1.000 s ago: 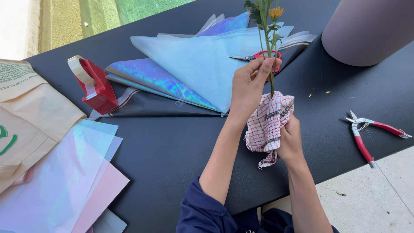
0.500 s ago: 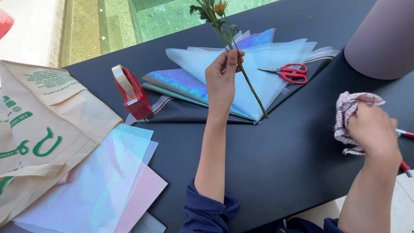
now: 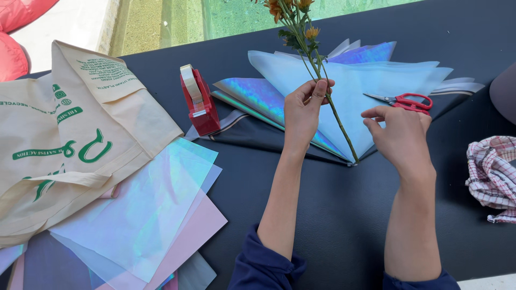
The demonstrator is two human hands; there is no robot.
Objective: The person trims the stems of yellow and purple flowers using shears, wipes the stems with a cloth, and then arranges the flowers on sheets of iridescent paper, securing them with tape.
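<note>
The flower stem [image 3: 328, 99] is long, thin and green, with small orange blooms at the top. It is tilted, its cut end low near the fanned blue sheets [image 3: 355, 86].

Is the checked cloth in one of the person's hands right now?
No. The checked cloth lies on the table at the right, apart from the right hand; the left hand holds the flower stem.

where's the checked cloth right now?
Head view: the checked cloth lies at the table's far right edge, beside the right hand, untouched.
</note>
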